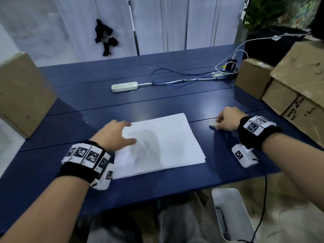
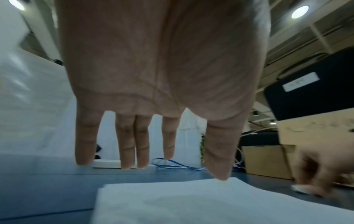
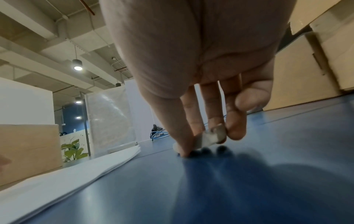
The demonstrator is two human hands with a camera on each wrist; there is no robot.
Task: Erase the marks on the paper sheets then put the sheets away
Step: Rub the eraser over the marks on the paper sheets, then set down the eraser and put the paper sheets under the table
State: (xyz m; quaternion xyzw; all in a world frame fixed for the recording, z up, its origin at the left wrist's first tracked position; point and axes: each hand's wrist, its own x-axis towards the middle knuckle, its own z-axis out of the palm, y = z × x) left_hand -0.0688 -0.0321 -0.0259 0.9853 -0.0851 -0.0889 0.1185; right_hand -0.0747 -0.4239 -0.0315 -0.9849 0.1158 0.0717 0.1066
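Note:
A stack of white paper sheets (image 1: 163, 142) lies on the blue table (image 1: 157, 100) in front of me; the stack (image 2: 191, 201) fills the bottom of the left wrist view and its edge (image 3: 67, 177) shows at the lower left of the right wrist view. My left hand (image 1: 119, 135) hovers over the stack's left edge with fingers (image 2: 126, 141) straight and spread, holding nothing. To the right of the stack my right hand (image 1: 226, 120) pinches a small white eraser (image 1: 214, 124) against the table; the eraser (image 3: 207, 138) sits between thumb and fingertips.
A white power strip (image 1: 124, 86) with blue and white cables (image 1: 184, 79) lies at the table's middle back. Cardboard boxes stand at the left (image 1: 22, 95) and right (image 1: 287, 90). A white bin (image 1: 233, 213) stands on the floor below the table's near right edge.

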